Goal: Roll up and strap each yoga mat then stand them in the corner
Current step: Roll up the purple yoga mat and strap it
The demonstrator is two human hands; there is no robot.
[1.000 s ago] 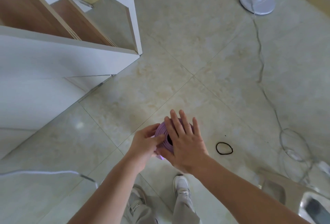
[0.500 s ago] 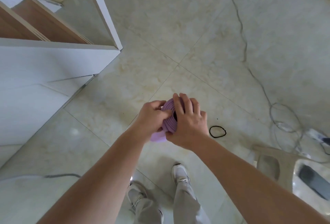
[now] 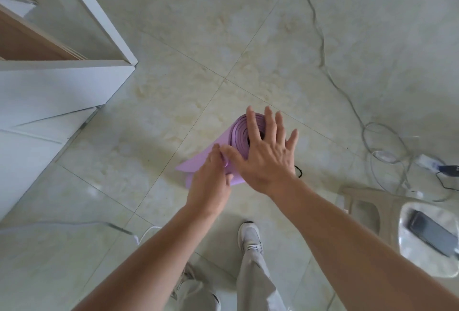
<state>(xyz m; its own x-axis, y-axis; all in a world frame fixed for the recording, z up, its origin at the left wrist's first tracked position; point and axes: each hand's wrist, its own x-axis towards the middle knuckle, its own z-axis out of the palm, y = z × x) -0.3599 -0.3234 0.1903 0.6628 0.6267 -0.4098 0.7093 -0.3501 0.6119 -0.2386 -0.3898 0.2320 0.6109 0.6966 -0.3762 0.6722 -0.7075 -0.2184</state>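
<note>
A purple yoga mat (image 3: 237, 134) stands on end on the tiled floor, rolled into a spiral, with its outer flap loose and spreading to the lower left. My right hand (image 3: 267, 154) lies flat with straight fingers on the roll's top end. My left hand (image 3: 211, 179) holds the loose outer layer at the roll's near side, fingers curled on it. A black elastic strap (image 3: 298, 171) lies on the floor just right of my right hand, mostly hidden by it.
A white shelf unit (image 3: 62, 82) fills the left. A cable (image 3: 323, 45) runs down the right side to a coil and a power adapter (image 3: 432, 164). A plastic stool (image 3: 365, 209) and a tray with a phone (image 3: 432, 233) sit at lower right. My shoes are below.
My right hand has flattened, fingers spread, over the roll's top. The outer flap has come loose and opened toward the left. The camera has tilted down, and the strap is now mostly hidden.
</note>
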